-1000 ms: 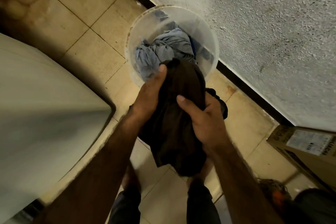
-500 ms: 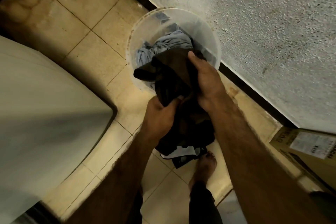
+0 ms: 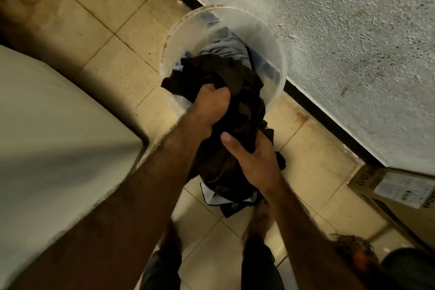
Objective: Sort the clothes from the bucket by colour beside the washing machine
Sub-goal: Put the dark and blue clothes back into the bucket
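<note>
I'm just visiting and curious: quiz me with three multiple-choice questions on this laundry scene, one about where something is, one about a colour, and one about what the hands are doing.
1. Where does the bucket stand?
A. on a shelf
B. on the floor beside the wall
C. on a chair

2. What colour is the garment being held?
A. bright red
B. yellow
C. dark brown

3. What are the left hand and right hand doing?
A. both grip the garment
B. both hang empty
C. both lie flat on the wall

Answers:
1 B: the bucket sits on the floor at the foot of the wall.
2 C: the cloth is plainly dark brown.
3 A: both hands close on the cloth.
</note>
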A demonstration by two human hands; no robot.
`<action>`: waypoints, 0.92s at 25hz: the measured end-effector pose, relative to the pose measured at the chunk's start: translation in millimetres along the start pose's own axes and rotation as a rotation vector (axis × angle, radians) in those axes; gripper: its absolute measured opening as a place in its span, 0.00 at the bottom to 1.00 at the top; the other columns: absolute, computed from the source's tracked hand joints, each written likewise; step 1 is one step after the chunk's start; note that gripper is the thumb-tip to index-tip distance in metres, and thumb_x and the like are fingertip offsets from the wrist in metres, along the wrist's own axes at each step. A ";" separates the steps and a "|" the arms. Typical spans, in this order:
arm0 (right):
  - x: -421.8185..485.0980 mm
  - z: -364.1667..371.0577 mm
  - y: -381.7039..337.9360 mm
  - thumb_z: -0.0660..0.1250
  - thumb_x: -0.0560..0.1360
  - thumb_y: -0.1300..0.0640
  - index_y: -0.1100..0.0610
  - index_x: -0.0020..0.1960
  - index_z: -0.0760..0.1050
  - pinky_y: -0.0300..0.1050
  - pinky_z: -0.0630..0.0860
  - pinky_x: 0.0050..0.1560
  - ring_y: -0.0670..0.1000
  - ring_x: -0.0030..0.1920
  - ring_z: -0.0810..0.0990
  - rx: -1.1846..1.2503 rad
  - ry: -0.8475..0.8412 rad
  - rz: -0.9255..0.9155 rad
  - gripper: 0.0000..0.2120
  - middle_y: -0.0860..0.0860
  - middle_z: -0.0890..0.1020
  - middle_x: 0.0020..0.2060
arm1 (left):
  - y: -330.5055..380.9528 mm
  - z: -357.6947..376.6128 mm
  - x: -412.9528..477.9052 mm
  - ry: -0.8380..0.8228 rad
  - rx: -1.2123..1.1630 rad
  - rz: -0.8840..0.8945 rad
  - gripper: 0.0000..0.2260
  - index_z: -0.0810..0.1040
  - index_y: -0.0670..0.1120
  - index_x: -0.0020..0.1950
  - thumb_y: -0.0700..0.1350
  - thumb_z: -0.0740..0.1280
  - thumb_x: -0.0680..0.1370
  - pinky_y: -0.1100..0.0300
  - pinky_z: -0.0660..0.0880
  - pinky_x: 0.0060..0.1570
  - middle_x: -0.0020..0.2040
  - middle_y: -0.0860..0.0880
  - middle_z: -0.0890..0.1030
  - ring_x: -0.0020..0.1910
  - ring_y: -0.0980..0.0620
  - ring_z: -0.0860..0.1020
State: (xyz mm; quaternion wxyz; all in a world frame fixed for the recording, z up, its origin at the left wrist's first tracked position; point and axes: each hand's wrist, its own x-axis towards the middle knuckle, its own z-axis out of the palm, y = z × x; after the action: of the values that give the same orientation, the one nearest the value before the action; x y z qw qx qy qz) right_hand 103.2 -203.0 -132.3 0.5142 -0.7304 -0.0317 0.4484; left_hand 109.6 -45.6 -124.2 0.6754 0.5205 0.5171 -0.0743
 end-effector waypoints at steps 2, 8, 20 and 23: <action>0.7 5.2 -11.5 0.74 0.76 0.53 0.54 0.64 0.80 0.47 0.83 0.59 0.44 0.56 0.85 0.028 0.132 -0.044 0.17 0.45 0.87 0.54 | -2.9 1.0 -1.3 -0.069 0.071 0.017 0.17 0.80 0.40 0.63 0.50 0.63 0.81 0.46 0.78 0.61 0.58 0.41 0.82 0.57 0.41 0.81; 31.9 1.6 -65.0 0.76 0.69 0.54 0.57 0.62 0.82 0.58 0.82 0.59 0.60 0.54 0.86 0.579 0.150 0.140 0.22 0.57 0.87 0.53 | -24.8 -36.0 -38.9 -0.024 0.006 0.143 0.37 0.78 0.55 0.66 0.78 0.59 0.68 0.59 0.75 0.65 0.63 0.54 0.81 0.63 0.57 0.78; 62.7 -10.0 -23.8 0.80 0.53 0.30 0.46 0.63 0.81 0.55 0.73 0.68 0.47 0.56 0.84 0.578 -0.176 0.326 0.42 0.46 0.86 0.56 | -14.9 -20.7 -34.2 0.066 0.024 0.195 0.16 0.82 0.45 0.63 0.49 0.72 0.78 0.66 0.80 0.51 0.53 0.53 0.85 0.51 0.58 0.84; 36.2 -15.2 -6.2 0.78 0.58 0.28 0.48 0.71 0.76 0.56 0.70 0.72 0.53 0.67 0.80 0.573 -0.289 0.412 0.47 0.52 0.81 0.66 | -4.7 -18.8 -23.7 0.104 0.001 0.192 0.17 0.81 0.43 0.64 0.50 0.71 0.78 0.68 0.79 0.51 0.53 0.52 0.84 0.51 0.56 0.83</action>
State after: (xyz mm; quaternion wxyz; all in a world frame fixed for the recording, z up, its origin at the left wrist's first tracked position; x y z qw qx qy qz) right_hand 137.8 -192.6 -148.9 0.5868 -0.4773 0.1702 0.6316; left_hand 84.2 -43.3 -107.3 0.6515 0.5709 0.4992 0.0177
